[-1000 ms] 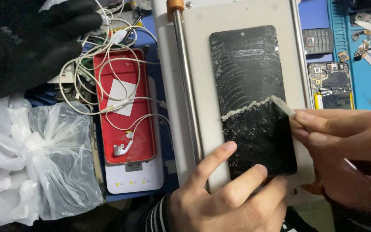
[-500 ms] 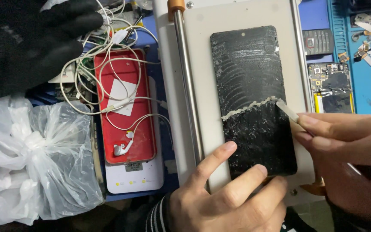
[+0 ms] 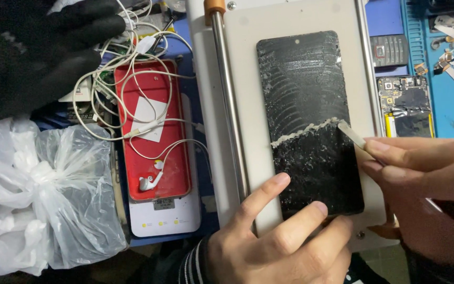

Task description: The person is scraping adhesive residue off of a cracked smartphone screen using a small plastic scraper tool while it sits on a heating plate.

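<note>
Your left hand (image 3: 277,239) is pressing two fingertips on the black phone panel (image 3: 308,121), while your right hand (image 3: 426,179) is holding a thin scraper (image 3: 352,133) against its glue ridge.

Room around the pale work plate

Above the dark screen panel (image 3: 308,121), the pale work plate (image 3: 290,21) lies bare; left of it a metal rod (image 3: 229,105) bars the edge (tangled white earphone cable (image 3: 153,126) beyond), while both hands (image 3: 274,242) (image 3: 421,184) block its lower end.
</note>
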